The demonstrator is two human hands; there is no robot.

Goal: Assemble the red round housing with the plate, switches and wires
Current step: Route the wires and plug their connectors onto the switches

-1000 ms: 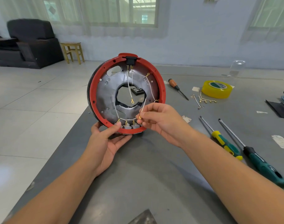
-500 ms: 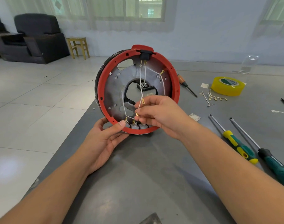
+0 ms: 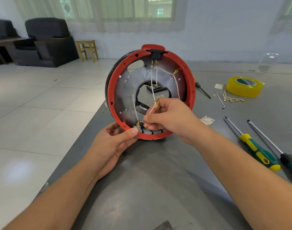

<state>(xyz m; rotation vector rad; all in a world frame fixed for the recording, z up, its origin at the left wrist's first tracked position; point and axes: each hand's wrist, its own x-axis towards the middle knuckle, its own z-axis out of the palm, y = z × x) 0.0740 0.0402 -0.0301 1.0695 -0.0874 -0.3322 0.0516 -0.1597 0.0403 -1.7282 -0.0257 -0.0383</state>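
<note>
Head view: the grey table [image 3: 158, 188] carries the red round housing [image 3: 190, 80], stood on edge near its left border, open face toward the camera, black socket at the top. Inside sits the grey metal plate [image 3: 125, 90]. The left hand [image 3: 113, 143] grips the lower rim from below, thumb on the red edge. The right hand [image 3: 171, 118], reaching in from the right, pinches a white wire [image 3: 152, 83] just above the grey switches [image 3: 147, 130] along the bottom.
</note>
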